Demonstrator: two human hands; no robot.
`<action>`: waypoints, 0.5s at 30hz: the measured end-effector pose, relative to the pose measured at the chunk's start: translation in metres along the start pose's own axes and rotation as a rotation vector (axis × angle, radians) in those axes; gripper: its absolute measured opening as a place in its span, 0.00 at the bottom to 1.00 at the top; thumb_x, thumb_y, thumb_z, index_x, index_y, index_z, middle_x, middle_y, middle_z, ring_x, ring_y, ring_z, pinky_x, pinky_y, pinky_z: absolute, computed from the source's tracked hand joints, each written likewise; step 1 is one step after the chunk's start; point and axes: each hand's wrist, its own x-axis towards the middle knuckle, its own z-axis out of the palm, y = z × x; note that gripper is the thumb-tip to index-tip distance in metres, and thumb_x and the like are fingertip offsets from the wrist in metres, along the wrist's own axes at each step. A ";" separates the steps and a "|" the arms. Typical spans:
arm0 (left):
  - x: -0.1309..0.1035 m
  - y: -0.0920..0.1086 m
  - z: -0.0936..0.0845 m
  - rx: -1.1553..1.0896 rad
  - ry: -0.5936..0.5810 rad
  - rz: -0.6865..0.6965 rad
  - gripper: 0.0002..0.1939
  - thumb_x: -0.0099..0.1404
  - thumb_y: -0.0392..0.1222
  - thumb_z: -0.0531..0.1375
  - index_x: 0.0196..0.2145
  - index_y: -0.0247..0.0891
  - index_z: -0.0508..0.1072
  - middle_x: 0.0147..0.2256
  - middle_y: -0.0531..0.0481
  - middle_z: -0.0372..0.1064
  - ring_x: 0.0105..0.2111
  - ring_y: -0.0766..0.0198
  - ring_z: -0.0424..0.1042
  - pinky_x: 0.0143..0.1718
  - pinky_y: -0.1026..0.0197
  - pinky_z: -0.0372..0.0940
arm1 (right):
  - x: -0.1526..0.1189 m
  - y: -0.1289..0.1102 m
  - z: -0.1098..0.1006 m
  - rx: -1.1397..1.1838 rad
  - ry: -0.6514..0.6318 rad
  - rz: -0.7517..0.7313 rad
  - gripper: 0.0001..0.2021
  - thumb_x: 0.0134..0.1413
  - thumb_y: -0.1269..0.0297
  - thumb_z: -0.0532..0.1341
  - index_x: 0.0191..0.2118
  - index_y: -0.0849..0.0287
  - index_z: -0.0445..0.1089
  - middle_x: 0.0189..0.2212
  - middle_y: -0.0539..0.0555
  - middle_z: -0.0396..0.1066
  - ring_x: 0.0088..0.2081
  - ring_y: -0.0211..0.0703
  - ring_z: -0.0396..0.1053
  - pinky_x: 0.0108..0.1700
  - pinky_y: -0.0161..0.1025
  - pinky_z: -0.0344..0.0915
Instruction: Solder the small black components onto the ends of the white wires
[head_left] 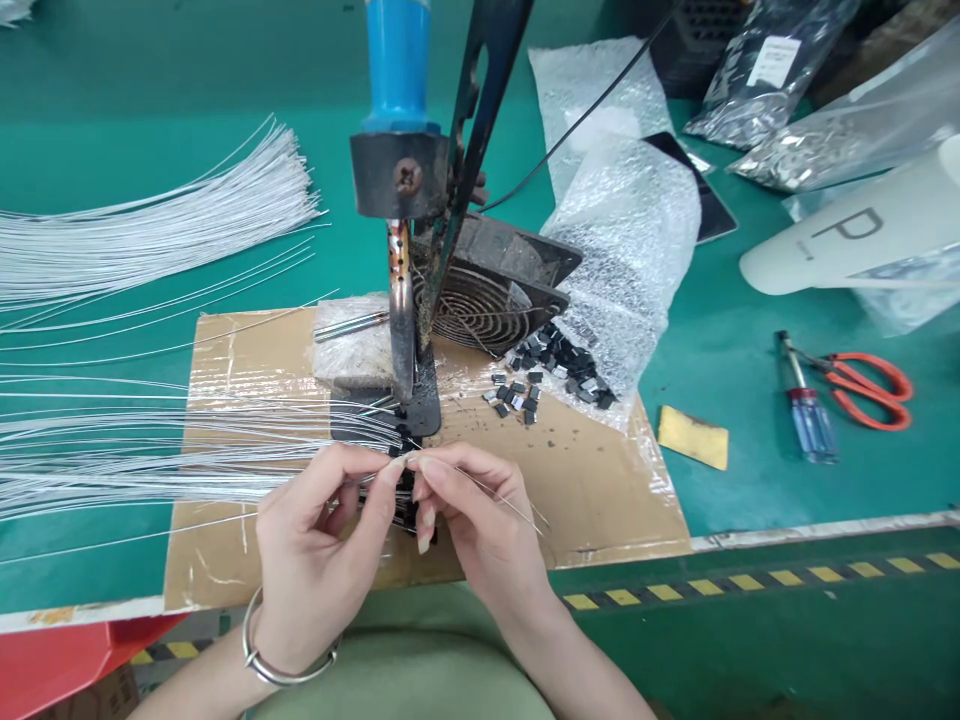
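My left hand [322, 550], with a silver bangle at the wrist, is closed in a pinch at the front of the cardboard. My right hand [487, 530] pinches right beside it, so the fingertips of both hands nearly meet on a thin wire [514, 507]. Two fine ends of it stick out past my right hand to the lower right. Whatever sits between the fingertips is mostly hidden. Behind the hands, a bundle of white wires [247, 440] runs in from the left, with black pieces at its ends. A blue-handled soldering iron [401, 300] hangs tip down just above them.
A black stand [469, 130] carries the iron, beside a dusty fan [487, 305]. Small black connectors [555, 360] lie on bubble wrap [630, 250]. More white wires [165, 230] rest at left. On the right are a yellow sponge [694, 437], screwdriver [810, 420], red-handled cutters [870, 390] and white cup [847, 220].
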 end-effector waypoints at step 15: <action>0.000 0.000 0.004 -0.035 0.022 -0.012 0.03 0.70 0.37 0.66 0.36 0.41 0.79 0.28 0.54 0.78 0.26 0.69 0.73 0.27 0.69 0.66 | -0.001 0.004 0.005 0.054 0.041 -0.031 0.05 0.53 0.60 0.77 0.33 0.56 0.87 0.23 0.47 0.77 0.19 0.30 0.70 0.21 0.26 0.73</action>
